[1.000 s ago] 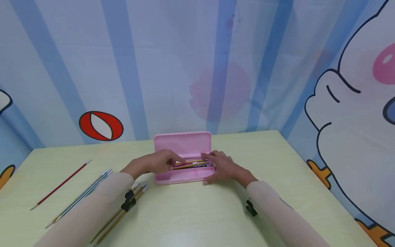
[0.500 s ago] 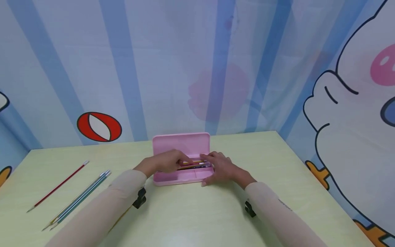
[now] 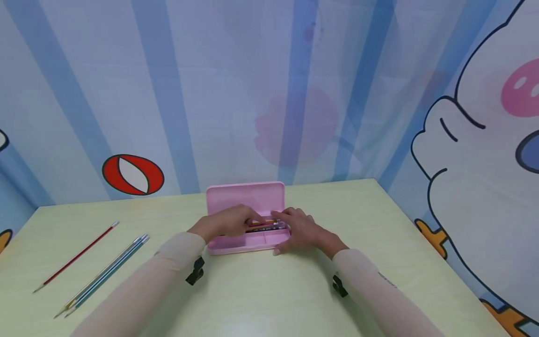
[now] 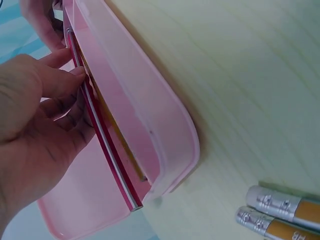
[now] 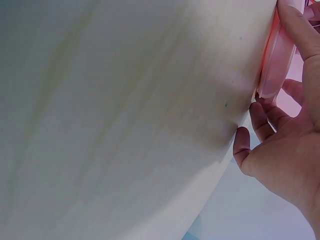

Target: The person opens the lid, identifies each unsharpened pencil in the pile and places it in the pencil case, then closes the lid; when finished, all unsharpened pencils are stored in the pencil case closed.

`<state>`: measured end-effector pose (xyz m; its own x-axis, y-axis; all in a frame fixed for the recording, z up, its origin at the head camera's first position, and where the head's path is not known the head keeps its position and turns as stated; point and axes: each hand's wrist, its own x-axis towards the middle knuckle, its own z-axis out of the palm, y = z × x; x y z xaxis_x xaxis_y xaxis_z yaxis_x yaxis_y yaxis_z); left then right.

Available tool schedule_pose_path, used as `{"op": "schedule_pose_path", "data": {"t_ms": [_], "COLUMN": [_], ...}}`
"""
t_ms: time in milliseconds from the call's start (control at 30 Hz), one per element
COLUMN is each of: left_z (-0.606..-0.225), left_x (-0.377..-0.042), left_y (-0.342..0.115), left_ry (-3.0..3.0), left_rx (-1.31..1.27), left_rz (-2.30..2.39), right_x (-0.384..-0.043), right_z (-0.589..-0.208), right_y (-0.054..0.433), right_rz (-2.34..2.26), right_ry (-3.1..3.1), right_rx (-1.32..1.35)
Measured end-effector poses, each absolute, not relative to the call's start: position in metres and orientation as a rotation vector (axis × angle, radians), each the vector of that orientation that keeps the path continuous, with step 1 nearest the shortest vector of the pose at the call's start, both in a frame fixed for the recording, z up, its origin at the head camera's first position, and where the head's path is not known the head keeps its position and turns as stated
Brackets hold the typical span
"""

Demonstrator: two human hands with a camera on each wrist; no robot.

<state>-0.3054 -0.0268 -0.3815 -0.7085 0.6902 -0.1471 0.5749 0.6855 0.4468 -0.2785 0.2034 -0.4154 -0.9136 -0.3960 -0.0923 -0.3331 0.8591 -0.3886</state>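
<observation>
A pink pencil case (image 3: 245, 199) lies open on the table, its lid tipped back toward the curtain. Over its tray, my left hand (image 3: 229, 220) pinches a red pencil with a silver stripe (image 4: 107, 140) between thumb and fingers, as the left wrist view shows. A yellow pencil (image 4: 117, 127) lies lower in the tray beside it. At the case's right end, my right hand (image 3: 301, 228) grips the side, thumb at the front edge and fingers toward the back. Other pencils (image 3: 273, 227) show between the two hands; the left hand hides part of them.
To the left lie a red pencil (image 3: 77, 256) and a bunch of blue and gold pencils (image 3: 107, 271). Two gold-brown pencils (image 4: 295, 204) lie near the case, hidden under my left forearm in the head view. A striped curtain (image 3: 236, 93) stands behind the table.
My left hand has moved right, farther along the case, and its forearm now covers the gold-brown pencils in the head view. The right hand has stayed on the case's end.
</observation>
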Motion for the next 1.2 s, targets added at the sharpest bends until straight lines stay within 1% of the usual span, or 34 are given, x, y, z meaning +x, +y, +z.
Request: {"op": "schedule_pose_path", "data": {"t_ms": [333,700,1200], "left_z": [-0.3859,-0.3867,-0.3866], "left_x": [-0.3077,-0.3077,-0.3084], "left_y": [-0.0244,-0.0220,-0.0281], "left_ry": [2.604,2.622,2.640], "left_rx": [0.984,1.024,1.049], "left_rz": [0.530,0.524,0.558], "right_x": [-0.2765,-0.2766,-0.2775], "right_z": [-0.4123,-0.4122,-0.4142], "right_y": [0.2035,0.2028,0.2031], "right_rz": [-0.556,-0.558,-0.568], "right_ry": [2.865,2.865,2.867], "right_rx": [-0.580,-0.568,-0.568]}}
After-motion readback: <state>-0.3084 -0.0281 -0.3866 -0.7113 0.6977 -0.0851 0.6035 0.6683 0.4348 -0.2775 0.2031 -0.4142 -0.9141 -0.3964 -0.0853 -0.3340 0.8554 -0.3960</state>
